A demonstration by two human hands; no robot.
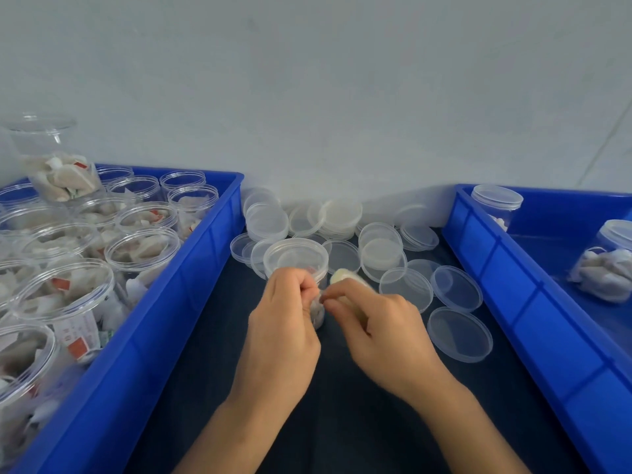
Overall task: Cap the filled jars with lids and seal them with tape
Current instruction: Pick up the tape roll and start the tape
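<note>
A clear filled jar with a lid on top stands on the dark table in the middle. My left hand is curled against the jar's front and pinches the end of the tape at the jar's side. My right hand grips a small yellowish tape roll just right of the jar, its fingertips almost touching my left hand's. Loose clear lids lie scattered behind and to the right of the jar.
A blue bin on the left holds several open filled jars. A blue bin on the right holds capped jars. A pale wall rises behind the table.
</note>
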